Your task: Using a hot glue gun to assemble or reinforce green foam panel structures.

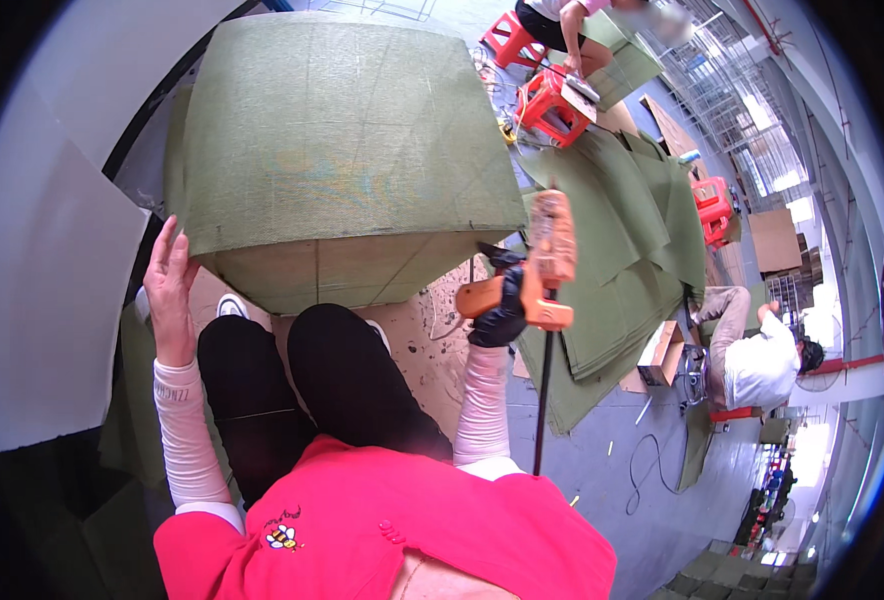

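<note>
A large open-fronted box of green woven sheet [352, 130] stands in front of my knees, its near edge facing me. My left hand [170, 300] is bare, with its fingers stretched upward against the left near corner of the box. My right hand [502, 312], in a black glove, is closed round the handle of an orange hot glue gun [552, 245]. The gun's nose points away from me, beside the right near corner of the box. From its rear end a long black glue stick [544, 400] runs back toward my body.
Flat green sheets [612, 260] lie piled to the right of the box. Red plastic stools [554, 108] stand beyond. One person works at the far top, and another person [762, 360] sits at the right near a small carton [662, 352]. A white panel [52, 300] rises at my left.
</note>
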A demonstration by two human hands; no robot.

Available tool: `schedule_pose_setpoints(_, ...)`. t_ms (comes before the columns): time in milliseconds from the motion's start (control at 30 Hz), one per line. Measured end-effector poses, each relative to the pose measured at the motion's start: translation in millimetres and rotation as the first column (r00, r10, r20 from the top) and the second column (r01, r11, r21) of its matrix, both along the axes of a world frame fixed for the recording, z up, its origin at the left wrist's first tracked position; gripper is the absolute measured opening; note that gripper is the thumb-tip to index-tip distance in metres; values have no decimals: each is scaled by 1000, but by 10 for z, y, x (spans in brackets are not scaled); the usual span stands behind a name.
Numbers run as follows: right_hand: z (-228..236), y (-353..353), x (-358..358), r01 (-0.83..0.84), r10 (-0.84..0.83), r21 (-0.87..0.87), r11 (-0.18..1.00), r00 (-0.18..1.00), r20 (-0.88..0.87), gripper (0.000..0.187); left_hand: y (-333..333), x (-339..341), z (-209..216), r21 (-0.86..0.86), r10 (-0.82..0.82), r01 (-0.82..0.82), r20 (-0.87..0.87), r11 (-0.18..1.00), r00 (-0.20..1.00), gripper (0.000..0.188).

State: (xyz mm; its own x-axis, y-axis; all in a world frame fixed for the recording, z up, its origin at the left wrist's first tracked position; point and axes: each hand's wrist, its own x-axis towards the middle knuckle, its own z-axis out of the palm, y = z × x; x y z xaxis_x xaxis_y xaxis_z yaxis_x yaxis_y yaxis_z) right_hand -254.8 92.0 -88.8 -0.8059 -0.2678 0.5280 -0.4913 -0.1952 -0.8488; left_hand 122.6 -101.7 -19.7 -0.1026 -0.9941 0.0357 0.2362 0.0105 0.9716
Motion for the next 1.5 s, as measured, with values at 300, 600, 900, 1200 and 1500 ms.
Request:
schedule_pose_setpoints(300, 56, 86, -123, -133, 145, -64, 989, 956, 254, 30, 24, -9, 60, 21, 16, -19, 120, 1000, 993, 51)
schedule_pose_setpoints(600, 711, -476, -1756, -803, 940, -508, 313, 184, 289, 52, -15, -1, 108, -8, -13, 15, 141, 1000, 990, 54)
schedule_pose_setpoints(900, 807, -1521, -2048, -883, 818, -243, 401, 226, 529, 52, 61, -32, 230, 3, 1, -1, 159, 1000, 987, 54)
schedule_pose_setpoints(1200, 452, -1707, -2343, -876, 815, -470, 109, -192, 547, 48, 94, -21, 238, 12, 18, -21, 190, 1000, 982, 54)
schedule_pose_setpoints(1500, 502, -1031, -2086, -901, 829, -370, 226, -22, 559, 50, 91, -52, 280, -5, 56, -56, 255, 998, 965, 57)
